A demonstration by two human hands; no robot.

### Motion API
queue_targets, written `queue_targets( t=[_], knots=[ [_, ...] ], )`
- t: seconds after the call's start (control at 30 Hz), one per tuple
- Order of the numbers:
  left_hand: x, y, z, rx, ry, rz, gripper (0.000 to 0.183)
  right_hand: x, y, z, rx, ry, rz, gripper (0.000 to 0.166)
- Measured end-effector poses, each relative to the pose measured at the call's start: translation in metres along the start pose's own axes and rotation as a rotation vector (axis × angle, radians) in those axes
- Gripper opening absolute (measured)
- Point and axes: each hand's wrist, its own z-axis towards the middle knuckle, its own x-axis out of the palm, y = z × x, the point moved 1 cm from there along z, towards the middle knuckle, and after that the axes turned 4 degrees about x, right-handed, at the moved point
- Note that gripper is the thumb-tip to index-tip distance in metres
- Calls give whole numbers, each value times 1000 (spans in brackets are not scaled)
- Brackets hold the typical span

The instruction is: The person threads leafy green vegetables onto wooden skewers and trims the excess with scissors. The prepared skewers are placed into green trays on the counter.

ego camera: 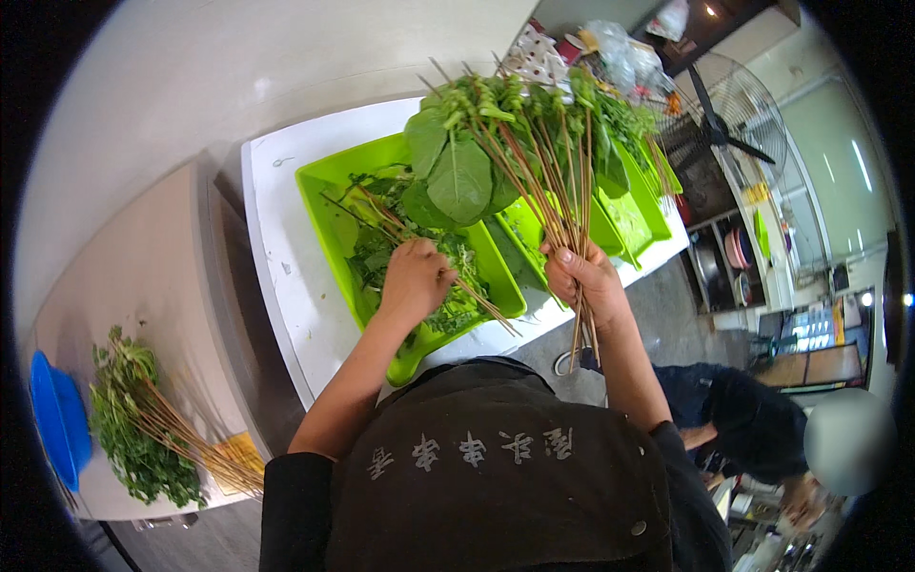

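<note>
My right hand (582, 279) grips the lower ends of a bundle of bamboo skewers (554, 193). Broad green leaves (461, 182) and twisted green stems are threaded near the skewers' upper ends. Over a bright green plastic tray (515, 286), my left hand (417, 279) is closed around a few more skewers (486, 307), which slant across the tray. Small-leaved greens (454, 318) lie inside that tray, below and beside my left hand. The undersides of the fingers of my left hand are hidden.
More green trays (647, 236) holding greens stand on the white table (286, 214) to the right. On a side table (143, 264) at left lie skewered leafy greens (143, 429) and a blue plastic basin (61, 422). A floor fan (715, 129) and a co-worker (743, 422) are at right.
</note>
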Motion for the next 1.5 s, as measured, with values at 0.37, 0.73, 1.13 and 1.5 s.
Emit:
queue_targets(
  t=[0.37,0.73,1.13,1.5],
  knots=[
    [-23,-36,4,-221,200,-367,33,11,-18,2,-103,-121,-15,25],
    [-33,-87,46,-362,214,-1423,42,60,-46,-3,-151,-270,-54,13],
    [-36,-96,53,-347,370,-1466,38,62,-49,-11,-44,-68,-33,14],
    [-38,-107,50,-401,299,-1401,57,55,-54,-7,59,111,78,27]
  ],
)
